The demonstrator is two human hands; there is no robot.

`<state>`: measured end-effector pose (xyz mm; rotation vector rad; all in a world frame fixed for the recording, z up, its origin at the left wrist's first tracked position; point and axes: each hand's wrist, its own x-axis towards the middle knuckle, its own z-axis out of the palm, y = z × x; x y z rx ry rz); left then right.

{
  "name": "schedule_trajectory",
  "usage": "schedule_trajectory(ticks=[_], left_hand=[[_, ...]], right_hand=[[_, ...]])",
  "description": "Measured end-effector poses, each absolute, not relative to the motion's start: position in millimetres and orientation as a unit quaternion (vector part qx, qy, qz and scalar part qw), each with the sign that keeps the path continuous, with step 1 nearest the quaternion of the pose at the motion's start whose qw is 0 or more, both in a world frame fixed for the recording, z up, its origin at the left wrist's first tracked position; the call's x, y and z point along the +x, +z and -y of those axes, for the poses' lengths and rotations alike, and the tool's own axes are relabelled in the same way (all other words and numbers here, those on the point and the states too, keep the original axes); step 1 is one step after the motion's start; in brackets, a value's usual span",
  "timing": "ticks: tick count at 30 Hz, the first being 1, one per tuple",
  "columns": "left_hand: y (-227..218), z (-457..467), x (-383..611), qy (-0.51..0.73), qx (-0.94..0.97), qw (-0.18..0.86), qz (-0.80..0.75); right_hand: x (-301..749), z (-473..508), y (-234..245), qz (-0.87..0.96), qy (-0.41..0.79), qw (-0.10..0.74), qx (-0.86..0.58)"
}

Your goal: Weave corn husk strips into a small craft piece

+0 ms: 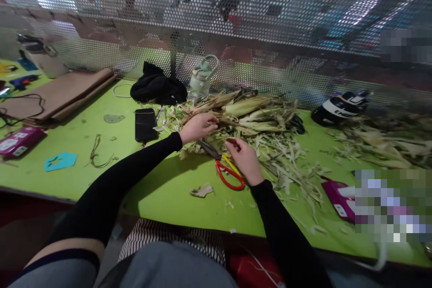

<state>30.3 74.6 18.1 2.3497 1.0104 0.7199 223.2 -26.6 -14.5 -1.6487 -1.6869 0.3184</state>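
Note:
My left hand (pixel 198 127) reaches into a heap of dry corn husks (pixel 251 112) on the green table (pixel 168 189), its fingers curled around husk leaves. Just right of it, my right hand (pixel 245 158) is pinched closed on a small piece I cannot make out. Red and yellow handled scissors (pixel 227 171) lie flat on the table directly under my right hand. Cut husk scraps (pixel 290 162) are scattered to the right of both hands.
A black phone (pixel 146 123), black cloth (pixel 157 87) and pale green bottle (pixel 201 77) sit behind my left hand. Brown paper (pixel 57 94), a purple box (pixel 20 140) and a blue star cutout (pixel 61 160) lie left. A perforated metal screen (pixel 270 31) backs the table.

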Motion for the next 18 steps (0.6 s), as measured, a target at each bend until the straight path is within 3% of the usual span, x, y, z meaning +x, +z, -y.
schedule_trajectory(ticks=[6, 18], left_hand=[[8.8, -112.8, 44.3, 0.216, 0.850, 0.097, -0.470], [10.6, -146.6, -15.5, 0.194, 0.761, 0.069, -0.616]], right_hand=[[240.8, 14.8, -24.9, 0.667, 0.046, 0.359, -0.651], [238.5, 14.0, -33.0, 0.694, 0.042, 0.321, -0.643]])
